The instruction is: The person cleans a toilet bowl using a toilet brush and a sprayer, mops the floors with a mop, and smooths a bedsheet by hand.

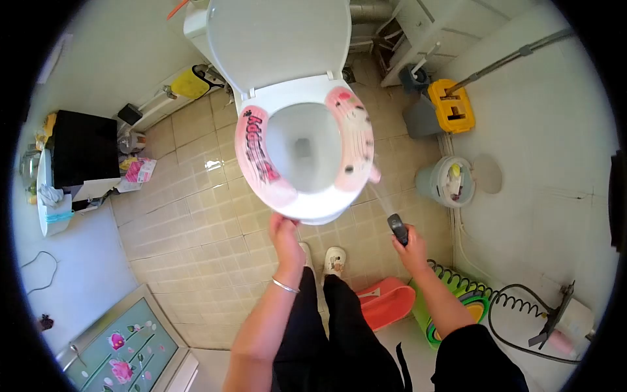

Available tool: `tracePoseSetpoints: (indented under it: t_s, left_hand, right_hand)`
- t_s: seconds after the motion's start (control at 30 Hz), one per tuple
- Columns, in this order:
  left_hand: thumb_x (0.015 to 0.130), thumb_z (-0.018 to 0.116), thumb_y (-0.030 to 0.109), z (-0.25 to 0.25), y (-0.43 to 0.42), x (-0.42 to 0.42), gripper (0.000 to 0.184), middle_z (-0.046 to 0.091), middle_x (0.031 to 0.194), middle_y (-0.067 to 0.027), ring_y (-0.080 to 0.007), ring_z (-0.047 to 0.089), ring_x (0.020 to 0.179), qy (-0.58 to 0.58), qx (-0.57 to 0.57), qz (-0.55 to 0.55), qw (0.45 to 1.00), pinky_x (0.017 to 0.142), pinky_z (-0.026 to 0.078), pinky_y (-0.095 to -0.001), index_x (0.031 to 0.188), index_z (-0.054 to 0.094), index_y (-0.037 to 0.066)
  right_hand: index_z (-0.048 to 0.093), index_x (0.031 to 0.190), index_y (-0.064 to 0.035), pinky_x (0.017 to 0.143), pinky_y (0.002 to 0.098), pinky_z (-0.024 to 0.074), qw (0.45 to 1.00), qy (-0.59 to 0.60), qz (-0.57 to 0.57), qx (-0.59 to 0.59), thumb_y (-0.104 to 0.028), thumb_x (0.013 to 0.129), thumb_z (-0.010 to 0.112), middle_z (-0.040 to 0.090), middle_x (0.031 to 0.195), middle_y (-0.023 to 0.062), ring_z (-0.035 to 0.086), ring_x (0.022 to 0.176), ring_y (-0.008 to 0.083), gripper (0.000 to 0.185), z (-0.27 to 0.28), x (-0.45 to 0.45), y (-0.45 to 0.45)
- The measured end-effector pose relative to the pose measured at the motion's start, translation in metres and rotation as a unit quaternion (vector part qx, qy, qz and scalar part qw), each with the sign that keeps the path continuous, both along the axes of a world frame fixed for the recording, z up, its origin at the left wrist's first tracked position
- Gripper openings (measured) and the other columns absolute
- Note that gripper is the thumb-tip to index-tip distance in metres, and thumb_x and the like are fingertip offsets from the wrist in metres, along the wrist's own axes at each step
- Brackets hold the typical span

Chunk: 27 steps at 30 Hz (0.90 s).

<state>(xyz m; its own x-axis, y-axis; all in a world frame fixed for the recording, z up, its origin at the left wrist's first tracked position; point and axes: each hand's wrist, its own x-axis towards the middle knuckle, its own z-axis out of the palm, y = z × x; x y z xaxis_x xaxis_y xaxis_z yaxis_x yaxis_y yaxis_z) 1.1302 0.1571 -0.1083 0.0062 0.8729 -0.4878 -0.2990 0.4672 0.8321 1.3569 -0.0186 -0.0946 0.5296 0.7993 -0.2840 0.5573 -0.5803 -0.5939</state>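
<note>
Your left hand [285, 234] hides its fingertips under the toilet seat [313, 206], grip unclear; your right hand [411, 250] wraps its fingers round the sprayer [396, 227]. The pink pad [253, 149] bears blurred lettering.

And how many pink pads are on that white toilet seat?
2: a curved pink pad with lettering on the picture's left, another with thin lines on the right. None seem hidden.

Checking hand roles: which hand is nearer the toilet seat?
Left. The left hand is at the front edge of the toilet seat; the right hand is apart, off to the right, holding a sprayer.
</note>
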Motion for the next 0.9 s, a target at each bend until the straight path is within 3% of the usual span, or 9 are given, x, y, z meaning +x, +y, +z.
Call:
tracePoseSetpoints:
  t_s: [0.03,0.13,0.3,0.57,0.67,0.7,0.8,0.87,0.9]
  left_hand:
    - [0.077,0.045,0.003,0.028,0.026,0.005,0.015,0.053,0.084,-0.0028,-0.0102,0.047,0.078,0.024,0.089,-0.021,0.996,0.070,0.039,-0.0245,0.089,0.053,0.000]
    - [0.083,0.044,0.004,0.090,0.123,0.032,0.018,0.055,0.096,-0.0065,-0.0112,0.049,0.079,0.056,0.166,-0.013,0.984,0.074,0.041,-0.0259,0.098,0.051,-0.002]
    - [0.080,0.044,0.006,0.114,0.273,0.048,0.014,0.052,0.071,-0.0038,-0.0116,0.045,0.065,0.203,0.234,-0.084,0.947,0.058,0.037,-0.0278,0.084,0.055,-0.003]
    - [0.072,0.053,0.011,0.140,0.421,0.073,0.012,0.050,0.066,-0.0054,-0.0137,0.045,0.064,0.295,0.183,-0.276,0.896,0.060,0.038,-0.0297,0.072,0.053,-0.001]
    - [0.072,0.057,0.015,0.133,0.433,0.065,0.018,0.051,0.071,-0.0068,-0.0155,0.047,0.066,0.297,0.187,-0.353,0.867,0.063,0.039,-0.0296,0.077,0.051,-0.002]
    - [0.072,0.057,0.015,0.136,0.429,0.059,0.018,0.051,0.071,-0.0068,-0.0155,0.047,0.066,0.295,0.187,-0.354,0.867,0.063,0.039,-0.0296,0.077,0.051,-0.002]
    - [0.071,0.063,0.022,0.155,0.428,0.054,0.035,0.054,0.081,-0.0103,-0.0207,0.051,0.068,0.342,0.350,-0.184,0.852,0.067,0.042,-0.0326,0.089,0.051,-0.005]
    - [0.068,0.068,0.029,0.171,0.445,0.061,0.052,0.056,0.090,-0.0129,-0.0271,0.055,0.071,0.440,0.663,-0.076,0.601,0.072,0.044,-0.0365,0.102,0.048,-0.005]
    - [0.067,0.070,0.030,0.174,0.455,0.075,0.054,0.056,0.092,-0.0134,-0.0291,0.055,0.076,0.397,0.687,-0.101,0.600,0.074,0.044,-0.0379,0.104,0.050,-0.003]
  right_hand:
    - [0.052,0.098,0.0015,0.067,0.0399,0.0450,1.000,0.004,-0.004,0.001,-0.022,0.074,0.066,0.058,0.086,0.0198,0.057,0.078,0.0354,0.037,-0.001,-0.005,-0.001]
    - [0.052,0.100,-0.0019,0.070,0.0403,0.0458,0.997,0.017,0.071,-0.019,-0.020,0.071,0.066,0.058,0.088,0.0169,0.057,0.081,0.0340,0.037,-0.005,-0.028,0.016]
    - [0.052,0.098,-0.0040,0.070,0.0388,0.0465,0.984,0.023,0.178,0.017,-0.019,0.070,0.066,0.058,0.089,0.0149,0.057,0.081,0.0316,0.035,-0.019,-0.073,0.056]
    - [0.052,0.096,-0.0049,0.069,0.0369,0.0466,0.989,0.048,0.141,-0.017,-0.018,0.072,0.063,0.057,0.086,0.0115,0.057,0.081,0.0288,0.030,0.001,-0.114,0.195]
    - [0.053,0.096,-0.0051,0.066,0.0382,0.0464,0.982,0.004,0.150,0.116,-0.017,0.071,0.064,0.058,0.085,0.0134,0.057,0.078,0.0304,0.030,0.005,-0.123,0.264]
    - [0.053,0.095,-0.0050,0.066,0.0383,0.0463,0.983,-0.015,0.136,0.123,-0.017,0.071,0.064,0.058,0.085,0.0139,0.057,0.078,0.0306,0.029,0.003,-0.120,0.282]
    - [0.051,0.098,-0.0031,0.063,0.0392,0.0458,0.996,-0.009,-0.008,0.092,-0.022,0.075,0.064,0.059,0.080,0.0165,0.058,0.073,0.0328,0.032,0.007,-0.098,0.313]
    - [0.051,0.099,-0.0032,0.061,0.0395,0.0455,0.995,-0.019,0.030,0.090,-0.024,0.076,0.064,0.059,0.078,0.0178,0.058,0.071,0.0341,0.034,0.008,-0.085,0.310]
    - [0.051,0.099,-0.0032,0.061,0.0395,0.0455,0.995,-0.026,0.033,0.088,-0.024,0.076,0.064,0.059,0.078,0.0178,0.058,0.071,0.0341,0.034,0.012,-0.079,0.306]
